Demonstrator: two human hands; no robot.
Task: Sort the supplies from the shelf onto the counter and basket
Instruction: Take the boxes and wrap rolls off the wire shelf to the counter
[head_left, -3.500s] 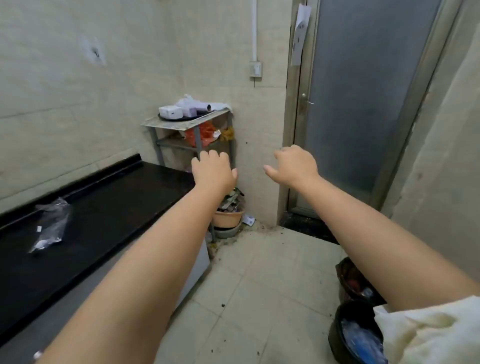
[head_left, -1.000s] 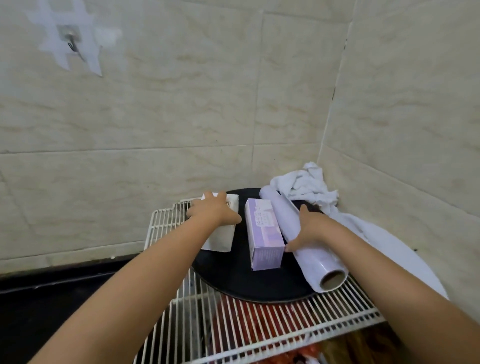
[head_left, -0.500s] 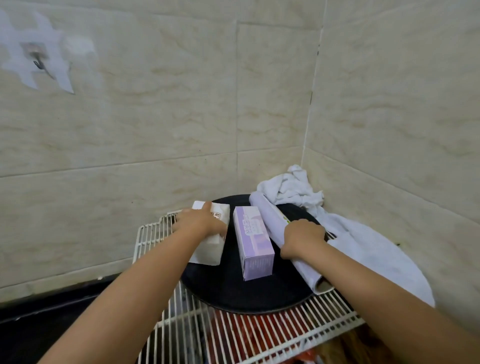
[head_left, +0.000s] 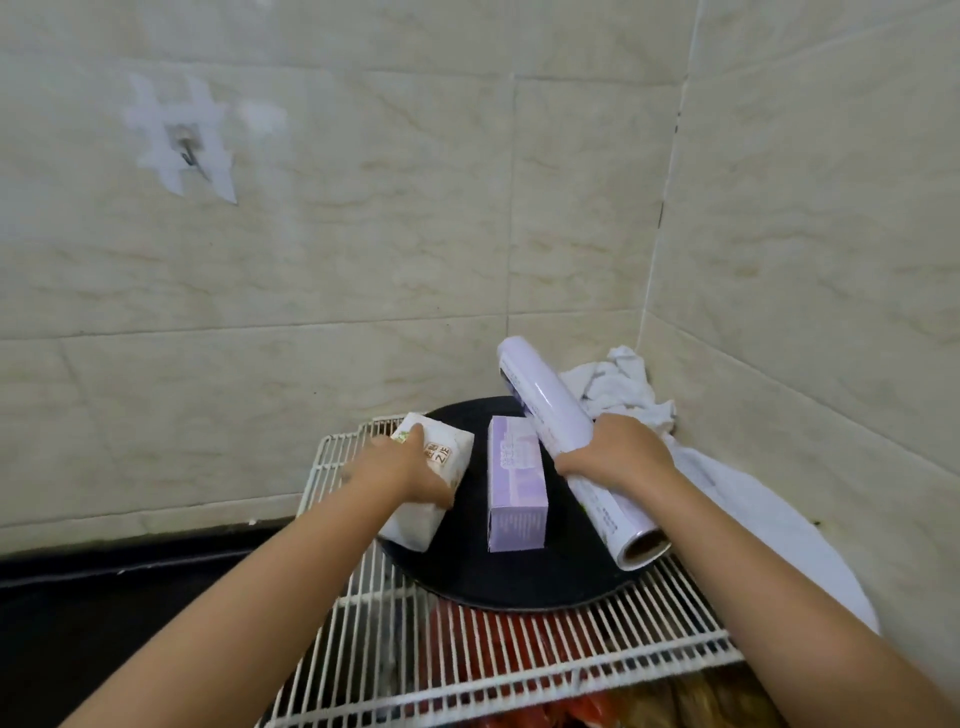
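A white wire shelf (head_left: 395, 618) in the wall corner carries a round black tray (head_left: 524, 587). My left hand (head_left: 402, 467) grips a white tissue pack (head_left: 441, 457) at the tray's left edge. A purple box (head_left: 514, 493) lies flat in the tray's middle, untouched. My right hand (head_left: 618, 452) is wrapped around a pale purple roll of plastic wrap (head_left: 550, 410), whose far end is tilted up off the tray while its near open end (head_left: 641, 551) hangs over the tray's right rim.
A crumpled white cloth (head_left: 623, 389) lies in the corner behind the roll and spreads down the right side (head_left: 769, 530). Red and orange bags (head_left: 498, 660) show under the shelf wires. The black counter (head_left: 130, 613) runs to the left. Tiled walls close in behind and right.
My right hand has closed on the roll and lifted its far end off the tray. My left hand has slid onto the tissue pack and gripped it. The purple box has not moved.
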